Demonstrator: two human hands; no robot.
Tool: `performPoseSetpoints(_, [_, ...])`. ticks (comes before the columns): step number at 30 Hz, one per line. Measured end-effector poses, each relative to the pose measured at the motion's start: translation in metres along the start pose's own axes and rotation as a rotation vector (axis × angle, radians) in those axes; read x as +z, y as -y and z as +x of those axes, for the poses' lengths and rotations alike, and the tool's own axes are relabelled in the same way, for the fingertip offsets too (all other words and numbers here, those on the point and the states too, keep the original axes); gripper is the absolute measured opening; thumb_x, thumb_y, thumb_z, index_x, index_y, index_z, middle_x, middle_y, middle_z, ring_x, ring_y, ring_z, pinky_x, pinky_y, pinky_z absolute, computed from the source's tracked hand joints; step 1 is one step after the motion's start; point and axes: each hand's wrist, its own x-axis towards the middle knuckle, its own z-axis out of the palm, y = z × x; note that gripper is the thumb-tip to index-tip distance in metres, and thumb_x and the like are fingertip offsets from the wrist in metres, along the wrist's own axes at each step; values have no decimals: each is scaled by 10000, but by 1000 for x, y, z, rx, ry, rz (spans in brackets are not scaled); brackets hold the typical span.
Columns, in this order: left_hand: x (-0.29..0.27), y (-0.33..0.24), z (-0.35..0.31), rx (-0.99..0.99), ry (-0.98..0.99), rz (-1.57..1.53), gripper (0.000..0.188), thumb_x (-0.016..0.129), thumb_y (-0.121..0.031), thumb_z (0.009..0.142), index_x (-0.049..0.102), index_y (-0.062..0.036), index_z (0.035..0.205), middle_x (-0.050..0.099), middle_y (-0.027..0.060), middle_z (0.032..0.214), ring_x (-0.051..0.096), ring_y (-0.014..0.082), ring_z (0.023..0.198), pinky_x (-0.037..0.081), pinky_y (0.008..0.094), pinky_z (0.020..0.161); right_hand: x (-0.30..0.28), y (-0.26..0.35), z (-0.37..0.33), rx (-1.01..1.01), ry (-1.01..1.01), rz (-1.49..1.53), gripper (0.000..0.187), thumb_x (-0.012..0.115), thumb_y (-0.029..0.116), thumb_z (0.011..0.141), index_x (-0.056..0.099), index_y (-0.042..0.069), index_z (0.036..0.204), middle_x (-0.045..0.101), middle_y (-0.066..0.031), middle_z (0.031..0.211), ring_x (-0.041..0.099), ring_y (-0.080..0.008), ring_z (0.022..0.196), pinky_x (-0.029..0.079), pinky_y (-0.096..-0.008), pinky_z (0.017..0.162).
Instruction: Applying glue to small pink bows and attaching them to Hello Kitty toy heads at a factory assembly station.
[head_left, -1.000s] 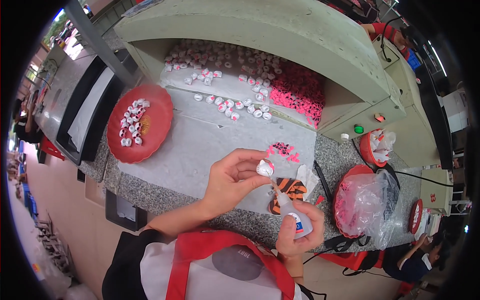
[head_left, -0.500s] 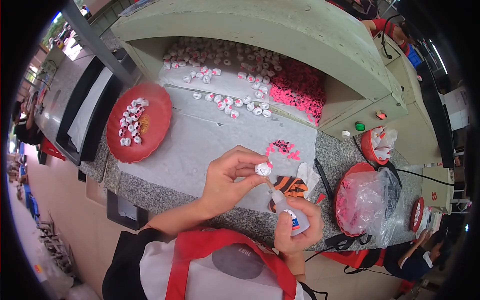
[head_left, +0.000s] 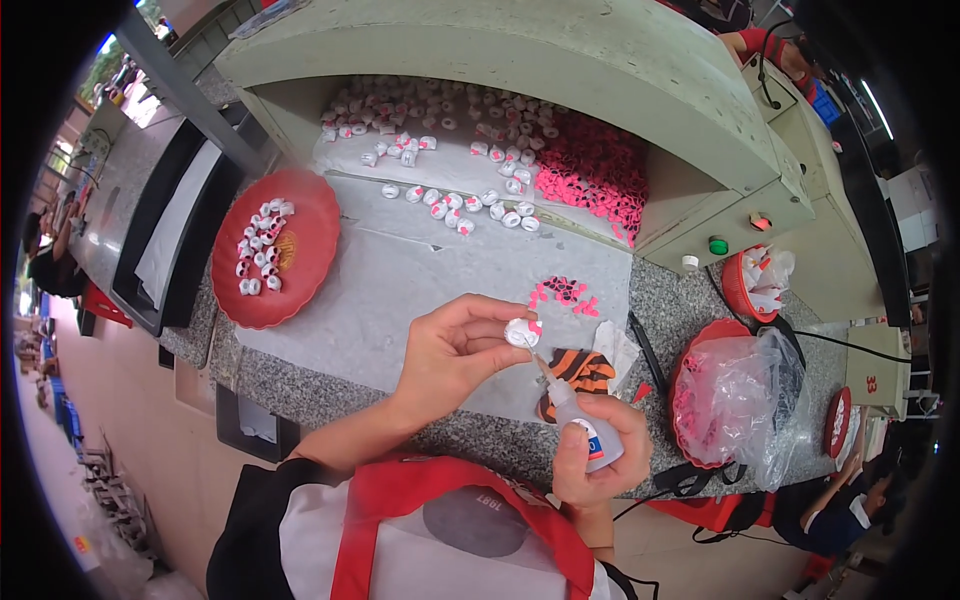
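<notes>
Fingers of the left hand pinch a small white piece above the paper sheet. The right hand grips a translucent bottle, whose thin nozzle points at this piece. Beyond the bottle are lying a striped cloth and small pink bits.

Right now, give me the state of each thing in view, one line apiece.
Left hand: pinching the white piece
White piece: held up
Right hand: gripping the bottle
Bottle: tilted, nozzle toward the white piece
Red plate: partly filled
Striped cloth: crumpled
Plastic bag: crumpled, partly over the red dish
Cabinet: open-fronted, holding pieces
Red basket: filled
</notes>
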Motion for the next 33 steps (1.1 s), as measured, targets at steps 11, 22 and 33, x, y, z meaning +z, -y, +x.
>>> performPoseSetpoints(11, [-1, 0, 3, -23, 12, -36, 323, 588, 124, 706, 490, 50, 1004, 578, 182, 994, 593, 238, 915, 519, 325, 758, -3, -4, 0, -11, -1, 6, 226, 594, 137, 706, 555, -26, 858, 594, -105, 755, 568, -159, 624, 448, -239, 571])
performPoseSetpoints(22, [-3, 2, 4, -30, 18, -53, 324, 584, 127, 703, 496, 40, 1002, 577, 183, 1004, 589, 247, 931, 512, 317, 768, -5, -2, 5, -64, 60, -13, 236, 601, 78, 661, 558, -47, 857, 604, -131, 705, 598, -227, 552, 474, -280, 515])
performPoseSetpoints(33, [-26, 19, 7, -98, -91, 12, 318, 573, 130, 708, 504, 33, 1003, 590, 125, 967, 603, 214, 891, 497, 274, 756, 9, -108, 2, 745, -82, 217, 228, 602, 116, 703, 521, 11, 889, 580, -100, 815, 571, -149, 658, 446, -231, 532])
